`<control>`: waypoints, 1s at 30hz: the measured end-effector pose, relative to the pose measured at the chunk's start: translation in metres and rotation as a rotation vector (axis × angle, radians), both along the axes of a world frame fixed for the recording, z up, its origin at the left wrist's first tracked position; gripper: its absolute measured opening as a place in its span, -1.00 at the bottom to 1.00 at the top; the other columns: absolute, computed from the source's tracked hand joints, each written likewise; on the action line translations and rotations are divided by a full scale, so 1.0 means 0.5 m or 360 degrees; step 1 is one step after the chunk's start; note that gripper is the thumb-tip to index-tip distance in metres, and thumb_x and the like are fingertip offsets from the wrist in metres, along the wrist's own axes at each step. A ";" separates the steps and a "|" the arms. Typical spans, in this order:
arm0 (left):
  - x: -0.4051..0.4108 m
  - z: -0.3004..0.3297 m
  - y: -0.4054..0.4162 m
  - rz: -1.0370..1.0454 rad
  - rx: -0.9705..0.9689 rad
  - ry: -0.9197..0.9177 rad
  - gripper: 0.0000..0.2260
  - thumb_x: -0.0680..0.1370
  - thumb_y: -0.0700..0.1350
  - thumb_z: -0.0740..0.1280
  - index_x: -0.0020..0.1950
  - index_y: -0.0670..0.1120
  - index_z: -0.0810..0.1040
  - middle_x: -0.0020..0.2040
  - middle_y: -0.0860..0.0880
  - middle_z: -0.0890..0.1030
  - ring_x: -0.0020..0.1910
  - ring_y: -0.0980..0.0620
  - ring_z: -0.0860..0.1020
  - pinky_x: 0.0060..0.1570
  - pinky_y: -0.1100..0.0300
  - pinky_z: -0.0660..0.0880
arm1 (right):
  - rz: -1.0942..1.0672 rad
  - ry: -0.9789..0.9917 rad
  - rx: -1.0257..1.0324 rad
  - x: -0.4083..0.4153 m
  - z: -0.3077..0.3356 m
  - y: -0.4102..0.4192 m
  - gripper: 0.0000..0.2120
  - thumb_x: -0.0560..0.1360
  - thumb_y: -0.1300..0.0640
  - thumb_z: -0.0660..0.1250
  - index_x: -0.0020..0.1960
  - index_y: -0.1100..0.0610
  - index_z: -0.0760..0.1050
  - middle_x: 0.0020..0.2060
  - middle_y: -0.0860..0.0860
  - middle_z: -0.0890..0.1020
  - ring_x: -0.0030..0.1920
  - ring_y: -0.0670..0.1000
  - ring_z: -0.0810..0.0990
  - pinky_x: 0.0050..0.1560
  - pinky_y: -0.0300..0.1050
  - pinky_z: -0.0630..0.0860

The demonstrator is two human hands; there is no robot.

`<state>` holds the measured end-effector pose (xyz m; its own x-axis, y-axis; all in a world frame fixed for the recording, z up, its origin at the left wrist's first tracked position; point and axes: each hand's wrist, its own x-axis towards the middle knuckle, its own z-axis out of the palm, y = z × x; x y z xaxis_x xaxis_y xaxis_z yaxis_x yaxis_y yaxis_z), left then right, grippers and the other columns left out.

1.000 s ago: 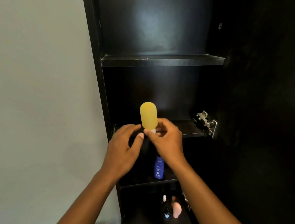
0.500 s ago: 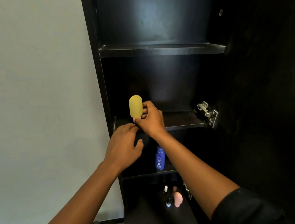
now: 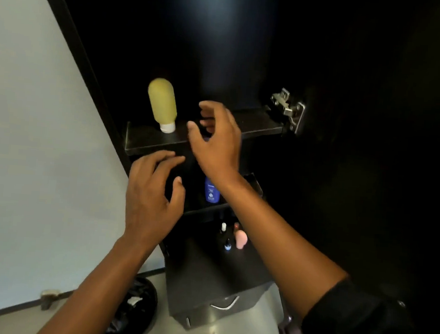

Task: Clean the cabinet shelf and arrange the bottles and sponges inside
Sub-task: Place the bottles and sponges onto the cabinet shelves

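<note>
A yellow squeeze bottle [image 3: 162, 106] stands cap-down at the left end of the black cabinet shelf [image 3: 149, 141]. My right hand [image 3: 215, 140] hovers just right of it, fingers apart, holding nothing. My left hand [image 3: 151, 195] is lower, in front of the shelf's edge, open with nothing in it. A blue lotion bottle [image 3: 211, 192] stands on the shelf below, partly hidden by my right wrist. Further down, a pink sponge [image 3: 241, 239] and small bottles [image 3: 227, 242] sit on a black surface.
The open cabinet door with a metal hinge [image 3: 288, 109] is on the right. A pale wall [image 3: 32, 125] lies left of the cabinet. On the floor, a black bin with a bag [image 3: 134, 310] sits beside a black drawer unit [image 3: 219, 298].
My right hand has set the yellow bottle on the shelf, let go and drawn back to the right. The view has tilted downward.
</note>
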<state>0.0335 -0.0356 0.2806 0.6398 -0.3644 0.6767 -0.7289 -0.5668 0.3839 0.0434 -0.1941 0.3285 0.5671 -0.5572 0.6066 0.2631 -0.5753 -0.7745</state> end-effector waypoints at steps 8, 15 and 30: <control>-0.041 -0.273 -0.065 -0.0164 0.0036 0.0584 -0.71 0.54 -0.12 0.33 0.25 -0.06 0.63 0.23 0.01 0.63 0.21 0.01 0.58 0.26 0.07 0.50 | -0.0234 0.0332 0.0204 -0.149 -0.330 -0.052 -0.86 0.55 0.23 0.41 0.09 0.10 0.59 -0.09 -0.03 0.64 -0.18 -0.07 0.63 -0.13 -0.12 0.63; -0.039 -0.536 -0.134 -0.0117 0.0098 0.1233 -0.69 0.55 -0.09 0.44 0.29 0.03 0.61 0.20 0.05 0.65 0.06 0.06 0.66 0.09 0.00 0.64 | -0.0416 0.1093 0.0449 -0.185 -0.664 -0.105 -0.89 0.55 0.23 0.38 0.00 0.05 0.56 -0.09 -0.05 0.63 -0.09 0.00 0.64 -0.16 -0.30 0.54; 0.013 -0.789 -0.265 0.0012 0.0262 0.1292 -0.61 0.50 0.08 0.49 0.30 0.02 0.60 0.19 0.01 0.67 0.09 0.04 0.68 0.01 0.05 0.65 | -0.0390 0.1207 0.0485 -0.135 -0.888 -0.173 -0.65 0.46 0.16 0.55 0.20 0.07 0.56 0.07 -0.03 0.69 0.07 -0.03 0.63 0.02 -0.13 0.57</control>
<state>0.0400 -0.1682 -0.1139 0.9092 -0.4122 -0.0585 -0.2566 -0.6655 0.7009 -0.0241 -0.2806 -0.1154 0.6012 -0.7946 -0.0848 -0.4941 -0.2863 -0.8209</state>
